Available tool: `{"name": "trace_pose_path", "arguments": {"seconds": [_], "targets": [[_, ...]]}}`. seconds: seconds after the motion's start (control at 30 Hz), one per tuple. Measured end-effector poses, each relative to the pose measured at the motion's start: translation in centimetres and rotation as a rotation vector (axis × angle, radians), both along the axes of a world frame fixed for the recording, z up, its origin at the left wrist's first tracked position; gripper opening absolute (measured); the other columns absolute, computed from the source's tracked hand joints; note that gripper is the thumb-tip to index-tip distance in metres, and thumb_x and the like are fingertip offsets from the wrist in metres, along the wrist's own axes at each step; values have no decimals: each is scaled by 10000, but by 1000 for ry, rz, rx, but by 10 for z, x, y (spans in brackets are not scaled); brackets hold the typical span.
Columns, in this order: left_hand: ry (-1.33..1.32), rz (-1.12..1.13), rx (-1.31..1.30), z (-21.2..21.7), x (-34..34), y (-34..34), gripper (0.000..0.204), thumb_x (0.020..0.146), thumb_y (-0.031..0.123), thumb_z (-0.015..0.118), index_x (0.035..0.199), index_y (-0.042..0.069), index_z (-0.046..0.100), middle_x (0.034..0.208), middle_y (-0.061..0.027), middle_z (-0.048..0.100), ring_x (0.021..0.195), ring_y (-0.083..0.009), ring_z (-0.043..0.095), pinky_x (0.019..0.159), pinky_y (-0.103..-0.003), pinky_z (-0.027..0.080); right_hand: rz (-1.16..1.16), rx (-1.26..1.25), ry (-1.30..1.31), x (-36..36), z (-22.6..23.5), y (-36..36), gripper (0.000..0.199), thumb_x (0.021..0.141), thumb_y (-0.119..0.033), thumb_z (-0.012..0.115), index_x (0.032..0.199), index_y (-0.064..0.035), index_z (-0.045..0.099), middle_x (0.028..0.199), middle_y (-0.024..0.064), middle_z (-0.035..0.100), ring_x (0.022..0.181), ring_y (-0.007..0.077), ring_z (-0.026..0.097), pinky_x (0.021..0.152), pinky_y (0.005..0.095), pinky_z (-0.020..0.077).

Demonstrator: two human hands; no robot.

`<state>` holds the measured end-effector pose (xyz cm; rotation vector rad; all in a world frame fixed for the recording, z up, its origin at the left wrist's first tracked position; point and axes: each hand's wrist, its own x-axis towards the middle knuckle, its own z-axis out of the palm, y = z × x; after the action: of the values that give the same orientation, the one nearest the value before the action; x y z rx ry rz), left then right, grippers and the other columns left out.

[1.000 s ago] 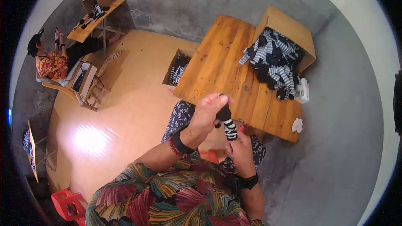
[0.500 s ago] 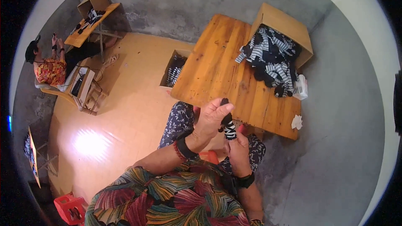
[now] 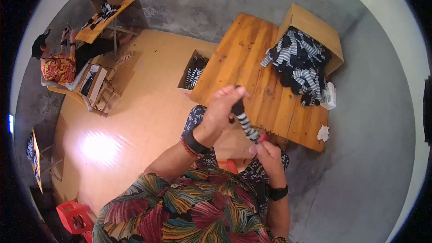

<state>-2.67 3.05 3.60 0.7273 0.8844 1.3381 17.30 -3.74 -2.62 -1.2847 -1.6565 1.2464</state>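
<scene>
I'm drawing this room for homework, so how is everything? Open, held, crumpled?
Striped knit piece: held in the air
Left hand: closed on its black end
Right hand: closed on its striped end
Big cardboard box: open, on its side, knit heap spilling out
Floor box: open, striped pieces inside
White scrap: crumpled

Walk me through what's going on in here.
A person in a leaf-patterned shirt holds a striped knitted piece, the left hand at its black upper end, the right hand at its lower end. Ahead, a pile of similar knitted pieces spills from a cardboard box onto a wooden table. Off to the left, a co-worker sits by a smaller table bearing more striped pieces.
</scene>
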Motion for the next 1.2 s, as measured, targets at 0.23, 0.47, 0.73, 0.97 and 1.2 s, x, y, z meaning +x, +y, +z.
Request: {"name": "trace_pose_path", "arguments": {"seconds": [0.23,0.47,0.73,0.97,1.2], "targets": [[-117,-84,-54,-7,-6,4,304,862,328,510,738,60,578,508,47,434,350,-39,339,320,-177,244,-522,-145,354,24,26,-15,100,809,-138,514,772,-44,514,569,-52,398,469,22,339,422,186,253],[-25,-212,-31,-7,31,-11,265,849,306,535,735,73,585,532,48,471,375,-38,371,328,-179,265,-211,-114,497,-30,51,17,78,776,-79,552,828,-25,571,715,-33,537,608,48,497,533,195,399],[190,-242,68,-22,11,-10,157,826,198,580,750,61,589,606,40,533,449,-31,448,384,-171,336,-158,-373,528,-13,33,-11,140,753,-85,615,877,-20,603,755,-34,575,628,32,501,573,176,406],[-148,-241,-194,-56,6,-6,60,800,115,596,826,63,582,642,9,546,415,-76,454,348,-192,353,-245,-277,353,15,27,-3,128,710,-21,565,835,1,585,706,1,578,602,74,534,551,184,414],[-255,-346,-201,-60,9,-5,73,779,33,578,846,59,570,723,-17,563,553,-109,541,399,-220,417,-317,-326,451,25,52,1,99,740,-11,509,830,-17,550,707,27,578,580,98,550,513,176,409]]}}
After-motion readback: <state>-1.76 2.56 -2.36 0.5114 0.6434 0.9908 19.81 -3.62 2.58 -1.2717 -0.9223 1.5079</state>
